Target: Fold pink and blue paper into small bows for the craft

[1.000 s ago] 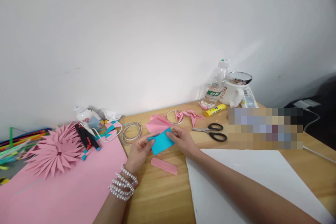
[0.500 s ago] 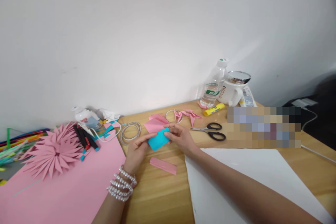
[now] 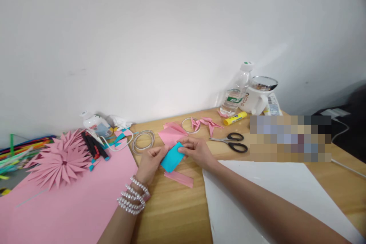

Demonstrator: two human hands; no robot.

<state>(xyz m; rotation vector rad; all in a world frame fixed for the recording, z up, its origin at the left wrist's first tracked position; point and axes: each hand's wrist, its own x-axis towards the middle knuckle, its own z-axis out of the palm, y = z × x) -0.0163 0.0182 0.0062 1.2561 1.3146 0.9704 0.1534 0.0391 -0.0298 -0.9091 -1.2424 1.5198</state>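
Observation:
A small piece of blue paper point(image 3: 172, 159) is held at both ends, tilted, over the wooden table. My left hand point(image 3: 151, 162), below a wrist wrapped in pearl strands, pinches its left edge. My right hand point(image 3: 197, 150) grips the upper right corner between thumb and fingers. Under the blue paper's lower edge lies a folded pink paper strip point(image 3: 181, 179). Just behind my hands rests a piece of pink folded paper point(image 3: 171, 132), partly covered by my right fingers. Scissors point(image 3: 230, 142) with black handles lie to the right of my right hand.
Left are a pink sheet point(image 3: 85, 202), a spiky pink paper flower point(image 3: 64, 162), markers point(image 3: 95, 146) and a coiled cable point(image 3: 143, 142). Behind stand a water bottle point(image 3: 236, 91) and white mug point(image 3: 254, 101), near a yellow glue stick point(image 3: 235, 118). A white board point(image 3: 265, 198) lies right.
The blue paper has turned to a steeper slant, and more of its face shows. Its lower end now reaches the pink strip in view. Both hands still hold it.

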